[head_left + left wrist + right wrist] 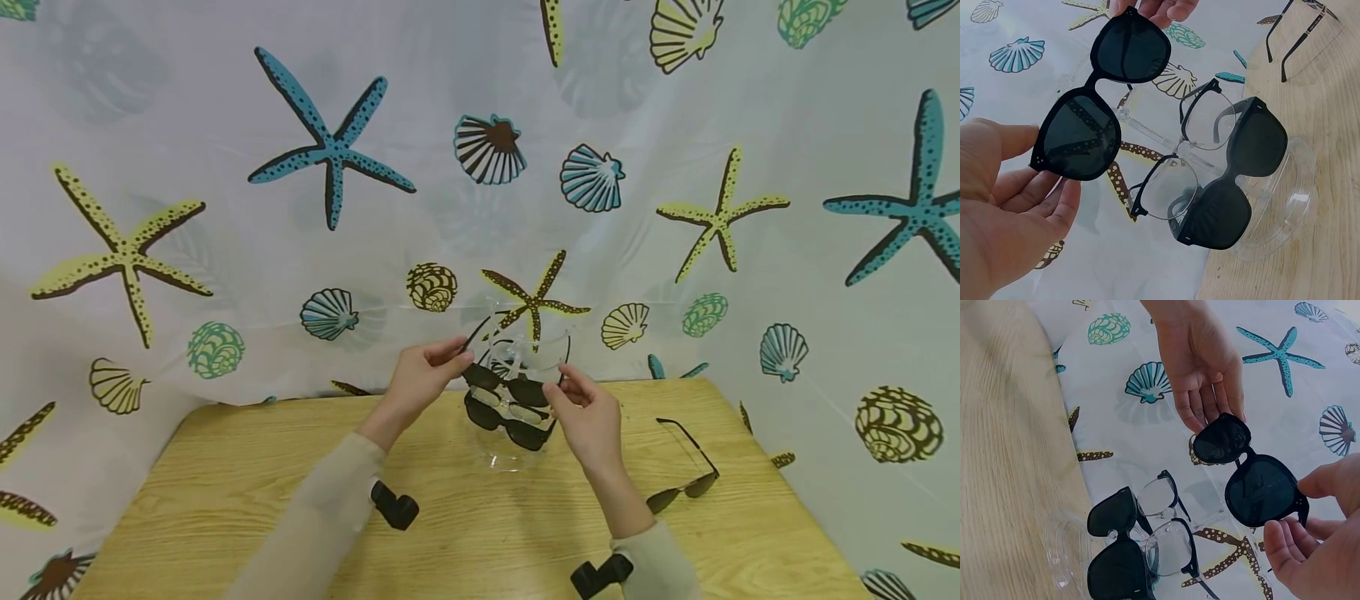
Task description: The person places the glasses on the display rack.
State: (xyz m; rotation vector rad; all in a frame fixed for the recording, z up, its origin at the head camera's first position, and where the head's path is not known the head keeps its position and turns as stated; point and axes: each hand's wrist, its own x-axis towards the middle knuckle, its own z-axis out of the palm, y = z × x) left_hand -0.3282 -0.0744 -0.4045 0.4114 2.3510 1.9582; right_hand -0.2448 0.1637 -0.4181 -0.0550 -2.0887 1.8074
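Black sunglasses (1082, 134) are held level between both hands, above a clear plastic display stand (504, 461). My left hand (423, 379) pinches one end of their frame near the hinge. At the other end, my right hand (588, 421) grips the frame between thumb and fingers. Below them the stand carries half-rim eyeglasses (1207, 122) with clear lenses. Lower still on the stand sits a second pair of black sunglasses (1259, 144). Whether the held pair touches the stand cannot be made out.
Thin-framed sunglasses (701, 483) lie with their temples unfolded on the wooden table (247, 483), to the right of the stand. A white curtain (420, 50) printed with starfish and shells hangs behind the table and along its sides.
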